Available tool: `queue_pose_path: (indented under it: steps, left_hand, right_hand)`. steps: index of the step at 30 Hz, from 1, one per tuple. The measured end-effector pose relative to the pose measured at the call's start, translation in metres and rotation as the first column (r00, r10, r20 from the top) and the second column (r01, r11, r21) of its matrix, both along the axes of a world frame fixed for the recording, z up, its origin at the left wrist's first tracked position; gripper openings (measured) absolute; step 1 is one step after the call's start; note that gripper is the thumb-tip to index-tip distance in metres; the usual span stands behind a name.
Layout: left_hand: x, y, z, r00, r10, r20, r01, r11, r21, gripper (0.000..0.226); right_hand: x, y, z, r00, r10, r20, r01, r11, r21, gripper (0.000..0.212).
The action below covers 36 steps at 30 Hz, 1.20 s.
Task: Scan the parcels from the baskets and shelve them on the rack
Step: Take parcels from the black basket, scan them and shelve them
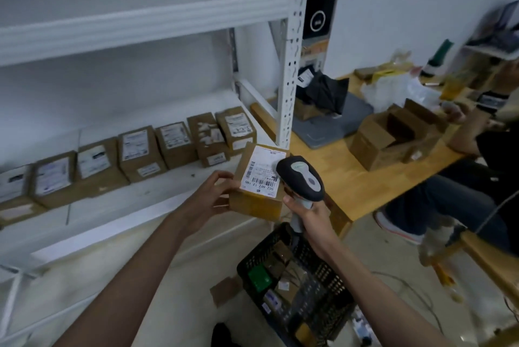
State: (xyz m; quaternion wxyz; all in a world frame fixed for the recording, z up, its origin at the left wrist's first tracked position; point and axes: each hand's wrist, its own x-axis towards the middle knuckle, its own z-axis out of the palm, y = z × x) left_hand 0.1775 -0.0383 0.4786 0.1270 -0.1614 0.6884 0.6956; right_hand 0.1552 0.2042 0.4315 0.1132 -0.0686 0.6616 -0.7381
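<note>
out to the left of our left hand (217,196), a row of shelved parcels (140,155) sat on the rack shelf (118,206), the nearest of them just beyond our fingertips. our left hand gripped the parcel (259,183) by its near left corner, thumb on top, label up, held above the shelf's front edge. immediately right of it, our right hand (306,213) was wrapped round the handle of the scanner (302,178), whose head lay over the label's right edge, almost touching it. below that hand stood the black basket (295,285) on the floor, more parcels inside. further right ran the worktop (351,178) with an open carton (390,136).

we judged the scan itself the risk: the head sat so close and so far to one side that the barcode might not have read. the one-handed corner grip could also have let the parcel tip and drop into the basket.
</note>
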Motion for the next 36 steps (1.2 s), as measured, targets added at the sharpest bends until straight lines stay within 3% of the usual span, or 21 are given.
queue_pose_path:
  steps: [3, 11, 16, 22, 36]
  left_hand:
    - [0.019, -0.017, 0.014, 1.0, -0.015, 0.015, 0.015, 1.0, -0.001, 0.059]
    - [0.043, -0.068, 0.063, 0.966, 0.175, -0.188, -0.198, 0.974, -0.113, 0.074]
    - [0.049, -0.108, 0.08, 0.921, 0.243, -0.303, -0.334, 0.895, -0.297, 0.064]
    - [0.058, -0.143, 0.09, 0.884, 0.222, -0.411, -0.418, 0.768, -0.485, 0.064]
    - [0.044, -0.151, 0.107, 0.862, 0.187, -0.472, -0.456, 0.691, -0.56, 0.066]
  right_hand:
    - [0.0, -0.008, 0.017, 0.995, 0.083, -0.048, -0.082, 0.996, 0.023, 0.037]
    - [-0.019, -0.054, 0.053, 0.958, 0.169, -0.231, -0.137, 0.98, 0.147, 0.031]
    - [-0.019, -0.088, 0.072, 0.889, 0.341, -0.306, -0.233, 0.912, 0.337, 0.021]
    - [-0.015, -0.128, 0.103, 0.746, 0.478, -0.464, -0.228, 0.837, 0.497, 0.042]
    - [-0.033, -0.135, 0.142, 0.649, 0.505, -0.569, -0.109, 0.802, 0.587, 0.037]
